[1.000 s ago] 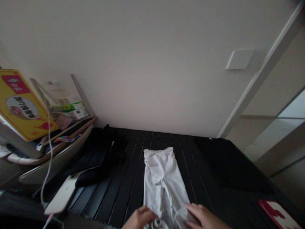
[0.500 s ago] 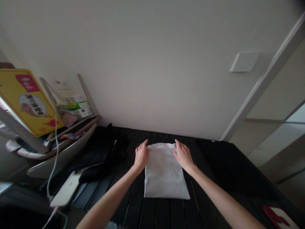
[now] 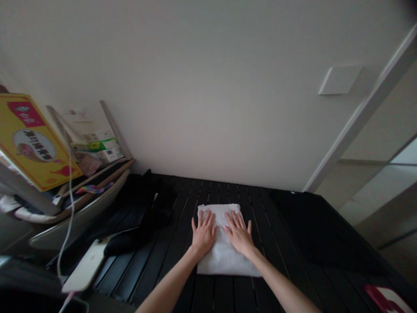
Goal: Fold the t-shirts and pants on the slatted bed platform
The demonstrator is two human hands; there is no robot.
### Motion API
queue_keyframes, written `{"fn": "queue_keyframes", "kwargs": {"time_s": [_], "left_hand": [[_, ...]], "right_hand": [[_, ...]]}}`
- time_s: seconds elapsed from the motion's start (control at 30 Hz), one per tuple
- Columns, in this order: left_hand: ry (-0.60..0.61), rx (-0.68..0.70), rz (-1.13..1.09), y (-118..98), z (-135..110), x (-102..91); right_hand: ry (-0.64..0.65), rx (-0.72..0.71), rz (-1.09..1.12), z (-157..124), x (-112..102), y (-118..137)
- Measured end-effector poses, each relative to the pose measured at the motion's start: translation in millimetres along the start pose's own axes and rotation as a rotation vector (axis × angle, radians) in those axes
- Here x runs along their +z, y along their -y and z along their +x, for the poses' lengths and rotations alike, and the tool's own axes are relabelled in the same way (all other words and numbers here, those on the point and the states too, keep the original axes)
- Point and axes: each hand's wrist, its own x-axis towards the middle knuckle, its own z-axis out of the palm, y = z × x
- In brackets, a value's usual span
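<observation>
A folded white cloth garment [image 3: 221, 216] lies as a neat rectangle in the middle of the black slatted table [image 3: 182, 278]. My left hand [image 3: 203, 234] rests flat on its left half with the fingers spread. My right hand [image 3: 239, 234] lies flat on its right half, also with spread fingers. Neither hand grips the cloth, and the two stand close together, a small gap between them.
A heap of black clothing [image 3: 137, 213] lies left of the cloth, beside a white flat device [image 3: 86, 267] with a white cable [image 3: 67, 226]. A yellow printed board [image 3: 32, 141] and boxes stand at far left. A red-and-white card [image 3: 387, 300] sits at the near right corner.
My hands have slid from the cloth's far corners to its middle and now lie flat. The cloth's far edge sits slightly nearer, and the cloth looks more compact.
</observation>
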Motion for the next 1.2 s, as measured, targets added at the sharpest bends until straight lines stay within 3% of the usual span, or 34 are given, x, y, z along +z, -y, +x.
{"fn": "queue_keyframes", "kwargs": {"time_s": [0.17, 0.23, 0.4, 0.5, 0.67, 0.83, 0.97, 1.2], "left_hand": [[-0.137, -0.297, 0.085, -0.6, -21.1, -17.3], [-0.147, -0.372, 0.1, 0.4, -32.7, -21.6], [-0.098, -0.367, 0.031, -4.4, -43.1, -22.7], [-0.046, -0.434, -0.045, -12.0, -38.8, -23.2], [-0.075, -0.468, -0.235, -35.7, -32.8, -31.8], [-0.125, -0.354, -0.72, -83.3, -21.1, -34.1], [-0.135, -0.201, -0.957, -140.7, -3.5, -26.3], [0.137, 0.151, -1.295, -261.4, 45.6, -23.2]], "right_hand": [[-0.133, 0.31, -0.097, -12.0, -17.9, -12.1], [-0.123, 0.382, -0.115, -19.2, -21.5, -17.8], [-0.083, 0.397, -0.049, -26.6, -24.2, -15.4], [-0.103, 0.411, -0.033, -24.1, -27.4, -8.9], [-0.174, 0.407, -0.021, -22.2, -49.0, -8.9], [-0.368, 0.369, -0.107, -30.7, -89.2, -25.3], [-0.541, 0.394, -0.238, -39.2, -127.1, -54.2], [-0.765, 0.662, -0.435, -29.2, -204.5, -149.6]]}}
